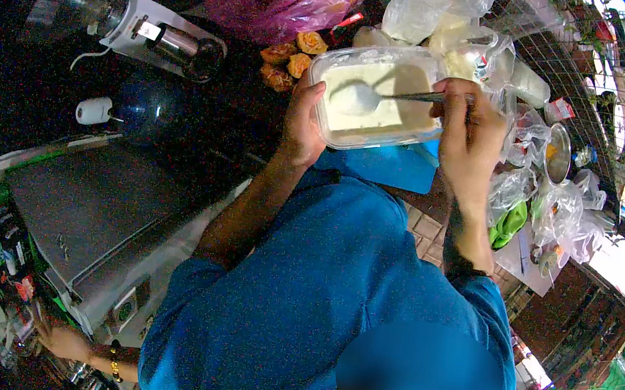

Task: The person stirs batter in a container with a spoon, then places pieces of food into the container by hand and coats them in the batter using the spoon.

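Observation:
A clear rectangular plastic container [370, 146] holds a pale, off-white substance whose kind I cannot make out. My left hand [305, 126] is closed on the container's left end, thumb over the rim. In my right hand [473, 128] is the handle of a metal spoon [408, 96], gripped above the container's right side. The spoon's bowl lies over the pale contents and looks heaped with something white. Below the container, a blue surface [392, 169] shows partly.
Orange-yellow food pieces [298, 62] and a pink plastic bag [261, 4] lie beyond the container. A white appliance [161, 35] stands at left. Clear bags [557, 211] and a metal bowl [558, 154] are at right. Another person's hand [61, 340] is at lower left.

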A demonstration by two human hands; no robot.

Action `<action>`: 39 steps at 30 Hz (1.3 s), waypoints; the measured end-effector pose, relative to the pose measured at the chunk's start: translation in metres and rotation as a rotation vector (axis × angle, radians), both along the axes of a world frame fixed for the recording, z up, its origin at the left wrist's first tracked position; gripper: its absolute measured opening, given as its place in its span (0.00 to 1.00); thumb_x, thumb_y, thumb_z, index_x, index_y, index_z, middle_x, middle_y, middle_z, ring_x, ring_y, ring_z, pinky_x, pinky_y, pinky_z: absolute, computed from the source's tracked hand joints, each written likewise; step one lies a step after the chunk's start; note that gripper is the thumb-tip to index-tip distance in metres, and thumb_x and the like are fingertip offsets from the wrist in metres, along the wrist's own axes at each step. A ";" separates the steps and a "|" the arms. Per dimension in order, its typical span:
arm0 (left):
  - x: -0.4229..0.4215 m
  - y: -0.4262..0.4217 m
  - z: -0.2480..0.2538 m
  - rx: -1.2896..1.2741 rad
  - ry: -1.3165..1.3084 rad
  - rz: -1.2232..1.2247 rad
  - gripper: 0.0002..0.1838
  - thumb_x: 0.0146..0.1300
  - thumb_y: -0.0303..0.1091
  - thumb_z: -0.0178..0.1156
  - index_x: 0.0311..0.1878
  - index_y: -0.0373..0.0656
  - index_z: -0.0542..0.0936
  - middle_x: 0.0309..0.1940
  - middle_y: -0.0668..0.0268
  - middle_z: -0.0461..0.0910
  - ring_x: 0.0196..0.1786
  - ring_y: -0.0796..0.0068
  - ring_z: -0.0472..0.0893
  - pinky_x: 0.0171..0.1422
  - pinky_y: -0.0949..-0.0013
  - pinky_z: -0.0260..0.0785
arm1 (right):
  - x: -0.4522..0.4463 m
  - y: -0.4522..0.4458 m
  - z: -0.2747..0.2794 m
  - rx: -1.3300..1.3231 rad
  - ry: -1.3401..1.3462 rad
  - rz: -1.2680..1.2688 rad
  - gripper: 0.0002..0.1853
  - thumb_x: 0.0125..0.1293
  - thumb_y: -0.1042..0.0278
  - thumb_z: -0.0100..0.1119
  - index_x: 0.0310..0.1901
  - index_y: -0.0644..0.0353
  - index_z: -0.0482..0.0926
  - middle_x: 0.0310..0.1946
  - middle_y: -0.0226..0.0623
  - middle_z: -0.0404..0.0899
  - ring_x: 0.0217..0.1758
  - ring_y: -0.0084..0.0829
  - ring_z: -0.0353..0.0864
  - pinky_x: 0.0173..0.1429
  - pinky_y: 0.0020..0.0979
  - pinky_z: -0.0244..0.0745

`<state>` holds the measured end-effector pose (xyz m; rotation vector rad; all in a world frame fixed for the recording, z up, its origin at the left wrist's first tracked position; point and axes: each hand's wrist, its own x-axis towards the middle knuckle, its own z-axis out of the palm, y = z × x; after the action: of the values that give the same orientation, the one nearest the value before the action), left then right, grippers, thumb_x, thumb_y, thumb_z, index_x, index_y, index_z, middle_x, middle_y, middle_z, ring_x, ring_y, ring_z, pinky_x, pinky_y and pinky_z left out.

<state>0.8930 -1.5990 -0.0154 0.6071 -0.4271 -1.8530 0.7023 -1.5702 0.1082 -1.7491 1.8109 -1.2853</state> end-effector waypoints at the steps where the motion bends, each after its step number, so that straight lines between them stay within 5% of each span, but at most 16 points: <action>1: 0.000 0.000 0.003 0.000 0.000 0.000 0.29 0.62 0.38 0.46 0.66 0.38 0.62 0.61 0.55 0.70 0.65 0.58 0.69 0.71 0.56 0.58 | 0.001 0.001 -0.001 0.085 0.110 0.013 0.12 0.71 0.67 0.49 0.37 0.66 0.80 0.18 0.34 0.77 0.21 0.19 0.74 0.26 0.23 0.66; 6: 0.001 0.002 0.004 -0.002 -0.123 0.049 0.29 0.62 0.39 0.47 0.66 0.38 0.62 0.61 0.56 0.69 0.65 0.60 0.69 0.71 0.57 0.57 | -0.006 0.002 0.003 0.089 0.359 -0.059 0.12 0.71 0.67 0.49 0.38 0.65 0.79 0.17 0.34 0.75 0.20 0.19 0.72 0.26 0.24 0.66; 13: 0.001 0.004 0.004 0.002 -0.095 0.044 0.29 0.62 0.39 0.47 0.66 0.38 0.62 0.62 0.56 0.69 0.66 0.60 0.68 0.72 0.59 0.55 | -0.004 -0.003 -0.003 -0.013 -0.122 -0.073 0.11 0.70 0.69 0.50 0.37 0.68 0.79 0.18 0.36 0.75 0.21 0.21 0.73 0.27 0.25 0.67; 19: 0.001 0.004 0.002 -0.053 -0.087 0.049 0.29 0.62 0.40 0.46 0.66 0.38 0.62 0.61 0.55 0.69 0.65 0.60 0.68 0.72 0.58 0.56 | -0.006 -0.002 0.004 0.076 0.361 -0.146 0.12 0.70 0.67 0.48 0.36 0.65 0.80 0.18 0.38 0.77 0.20 0.24 0.75 0.26 0.27 0.68; 26: -0.002 0.004 0.004 -0.071 -0.071 0.043 0.29 0.63 0.40 0.46 0.66 0.38 0.62 0.61 0.55 0.70 0.64 0.59 0.69 0.71 0.58 0.58 | 0.000 -0.003 -0.002 0.086 0.018 -0.057 0.12 0.70 0.67 0.49 0.36 0.64 0.80 0.18 0.38 0.78 0.20 0.26 0.78 0.26 0.28 0.69; 30: -0.001 0.004 0.003 -0.084 -0.068 0.038 0.29 0.63 0.40 0.46 0.66 0.39 0.62 0.60 0.55 0.70 0.64 0.60 0.69 0.70 0.58 0.59 | -0.001 -0.002 -0.002 0.059 0.449 -0.086 0.11 0.70 0.67 0.50 0.37 0.64 0.80 0.18 0.39 0.78 0.19 0.28 0.77 0.26 0.29 0.70; 33: -0.003 0.005 0.013 -0.119 -0.100 0.024 0.29 0.63 0.40 0.46 0.66 0.39 0.61 0.61 0.55 0.70 0.64 0.59 0.70 0.70 0.57 0.59 | -0.008 -0.001 0.009 0.149 0.299 -0.064 0.11 0.70 0.68 0.49 0.37 0.64 0.80 0.19 0.38 0.79 0.19 0.27 0.77 0.26 0.28 0.70; 34: -0.003 0.006 0.014 -0.120 -0.100 0.023 0.29 0.63 0.40 0.46 0.66 0.39 0.61 0.61 0.55 0.70 0.64 0.59 0.70 0.70 0.57 0.59 | -0.011 -0.001 0.009 0.123 0.154 -0.056 0.11 0.70 0.69 0.48 0.36 0.65 0.80 0.21 0.36 0.80 0.21 0.24 0.77 0.27 0.27 0.70; 39: 0.000 0.005 -0.001 -0.045 -0.051 0.056 0.29 0.64 0.42 0.48 0.64 0.36 0.65 0.59 0.54 0.71 0.63 0.60 0.71 0.70 0.58 0.59 | -0.029 0.006 -0.005 -0.203 0.274 -0.116 0.10 0.70 0.72 0.49 0.37 0.66 0.79 0.25 0.34 0.82 0.23 0.22 0.78 0.27 0.24 0.70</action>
<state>0.8933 -1.5938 -0.0161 0.6308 -0.4793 -1.7733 0.6733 -1.5639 0.1030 -2.0412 2.0161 -1.3730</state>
